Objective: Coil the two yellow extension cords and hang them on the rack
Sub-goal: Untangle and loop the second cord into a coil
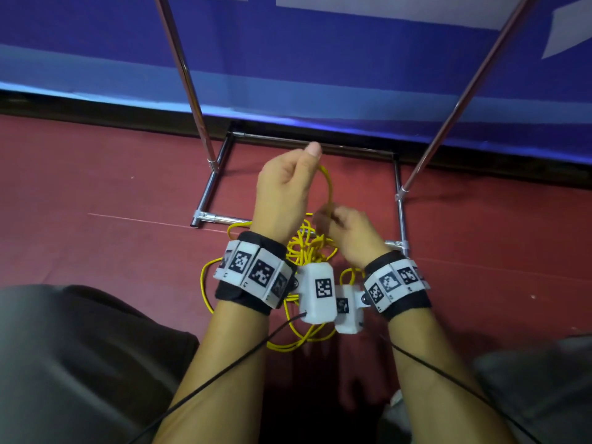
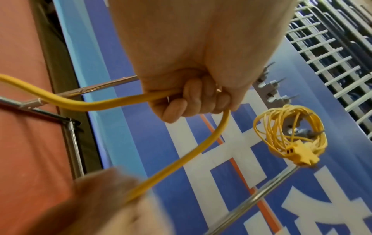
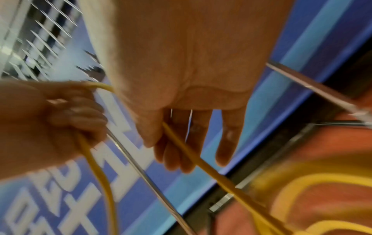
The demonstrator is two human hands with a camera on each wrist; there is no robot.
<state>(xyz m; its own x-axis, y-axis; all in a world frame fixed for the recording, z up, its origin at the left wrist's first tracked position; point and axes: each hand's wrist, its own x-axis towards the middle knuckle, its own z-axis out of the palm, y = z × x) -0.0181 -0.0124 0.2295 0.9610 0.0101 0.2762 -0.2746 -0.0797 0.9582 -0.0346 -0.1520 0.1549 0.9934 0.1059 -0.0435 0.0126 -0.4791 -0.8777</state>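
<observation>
Above the floor tangle, my left hand [image 1: 285, 190] grips the yellow extension cord [image 1: 328, 187]; my right hand [image 1: 347, 233], nearer, pinches its descending run.

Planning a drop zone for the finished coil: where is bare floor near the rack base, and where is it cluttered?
Bare red floor lies left of the chrome rack base, and more to the right of its right rail. Crowded: the loose yellow extension cord tangles across the base's front, under the left hand and right hand holding it.

Looks like an indoor sports hall. Red floor [image 1: 96, 193], blue printed banner [image 1: 320, 59], railed seating [image 2: 332, 47] behind.
</observation>
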